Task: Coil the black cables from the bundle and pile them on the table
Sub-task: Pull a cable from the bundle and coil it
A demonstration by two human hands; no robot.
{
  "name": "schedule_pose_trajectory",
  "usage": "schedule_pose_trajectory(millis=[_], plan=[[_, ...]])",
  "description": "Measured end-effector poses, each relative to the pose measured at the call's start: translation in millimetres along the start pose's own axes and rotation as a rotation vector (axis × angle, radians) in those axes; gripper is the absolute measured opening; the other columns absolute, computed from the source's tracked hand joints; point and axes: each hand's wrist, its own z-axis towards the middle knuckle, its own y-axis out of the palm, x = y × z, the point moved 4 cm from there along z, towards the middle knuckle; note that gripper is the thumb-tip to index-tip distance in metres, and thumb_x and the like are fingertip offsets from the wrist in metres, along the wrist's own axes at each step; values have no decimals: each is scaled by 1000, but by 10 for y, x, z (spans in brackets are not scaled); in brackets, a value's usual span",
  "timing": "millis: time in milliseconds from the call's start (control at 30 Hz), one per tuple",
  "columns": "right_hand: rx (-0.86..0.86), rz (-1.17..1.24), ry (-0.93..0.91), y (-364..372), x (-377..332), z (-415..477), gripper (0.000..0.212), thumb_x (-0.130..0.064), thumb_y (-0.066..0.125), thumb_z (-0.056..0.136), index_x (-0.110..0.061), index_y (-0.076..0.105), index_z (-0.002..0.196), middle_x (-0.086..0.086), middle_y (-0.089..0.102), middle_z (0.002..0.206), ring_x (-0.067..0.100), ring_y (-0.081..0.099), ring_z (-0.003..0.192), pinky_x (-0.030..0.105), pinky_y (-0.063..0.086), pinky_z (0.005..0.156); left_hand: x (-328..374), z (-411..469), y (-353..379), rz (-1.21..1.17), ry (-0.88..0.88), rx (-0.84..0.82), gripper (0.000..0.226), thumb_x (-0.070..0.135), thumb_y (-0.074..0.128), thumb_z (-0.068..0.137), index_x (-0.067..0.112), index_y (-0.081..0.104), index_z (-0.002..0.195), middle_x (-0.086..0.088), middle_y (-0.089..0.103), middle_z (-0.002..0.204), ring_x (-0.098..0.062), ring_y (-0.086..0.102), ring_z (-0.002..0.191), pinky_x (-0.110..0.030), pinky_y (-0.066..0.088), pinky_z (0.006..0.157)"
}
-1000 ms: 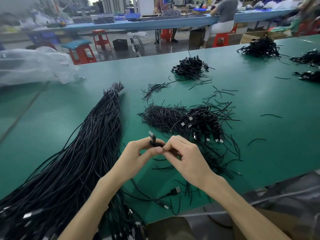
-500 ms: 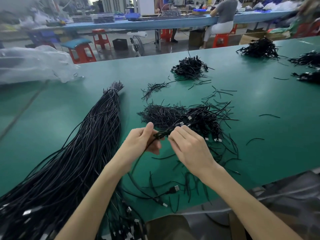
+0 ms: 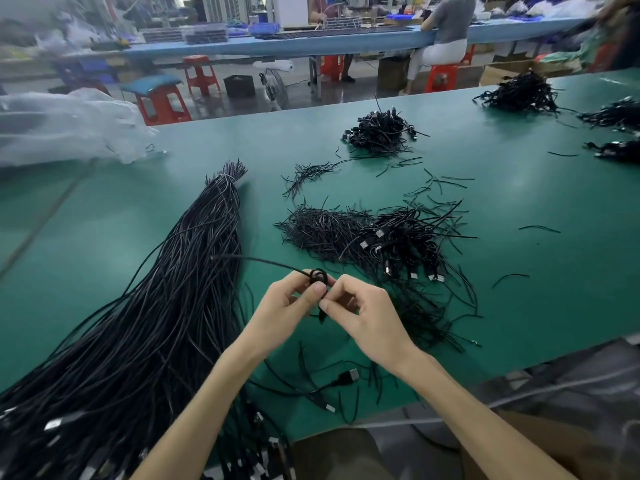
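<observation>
A thick bundle of long black cables lies on the green table, running from the near left corner up to a tied end. My left hand and my right hand meet over the table's near middle, both pinching one black cable wound into a small coil, with a loose tail sticking out to the left. Just beyond my hands sits a pile of coiled cables with silver plugs.
Another coiled pile sits further back, and more piles lie at the far right. Short black ties are scattered around. Clear plastic sheeting covers the far left. Loose plugs lie near the table's front edge.
The cable between my hands has been wound into a tighter small coil, and a tail now juts out to the left. Both hands stayed close together over the same spot.
</observation>
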Motion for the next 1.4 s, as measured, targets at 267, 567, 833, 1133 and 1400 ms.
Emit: schedule_pose_trajectory(millis=[267, 567, 833, 1133, 1400], plan=[[-62, -366, -178, -90, -127, 48, 16, -11, 67, 95, -13, 56, 83, -11, 55, 81, 8, 47, 77, 23, 40, 72, 43, 40, 22, 169, -69, 29, 29, 46, 57, 101, 29, 57, 77, 6, 57, 54, -9, 44, 47, -26, 38, 47], [-69, -902, -617, -39, -224, -39, 14, -5, 71, 92, -12, 60, 86, 0, 59, 83, 20, 54, 74, 34, 51, 69, 6, 25, -68, -66, -566, -204, 54, 49, 49, 105, -3, 64, 98, -4, 58, 54, -20, 50, 38, -22, 43, 40], [454, -459, 193, -837, 250, 384, 12, -27, 64, 100, -18, 66, 93, -11, 65, 79, 2, 61, 70, 21, 46, 61, -199, -117, -785, 1145, -408, 363, 31, 30, 56, 104, 3, 52, 117, -18, 52, 121, -35, 54, 109, -41, 50, 73], [327, -421, 188, -582, 457, 301, 49, -23, 58, 103, -10, 44, 148, -3, 55, 119, 6, 61, 90, 32, 53, 88, -412, -47, -1046, 1304, -529, 274, 26, 33, 55, 106, 8, 52, 110, -13, 60, 110, -31, 65, 97, -36, 38, 63], [25, -543, -116, -80, 138, 92, 57, -13, 62, 99, -24, 43, 152, -11, 46, 136, -4, 41, 123, 12, 33, 107, -21, -115, -443, 1060, -81, 103, 23, 23, 50, 104, 12, 47, 83, -1, 44, 88, -24, 47, 80, -36, 35, 72]])
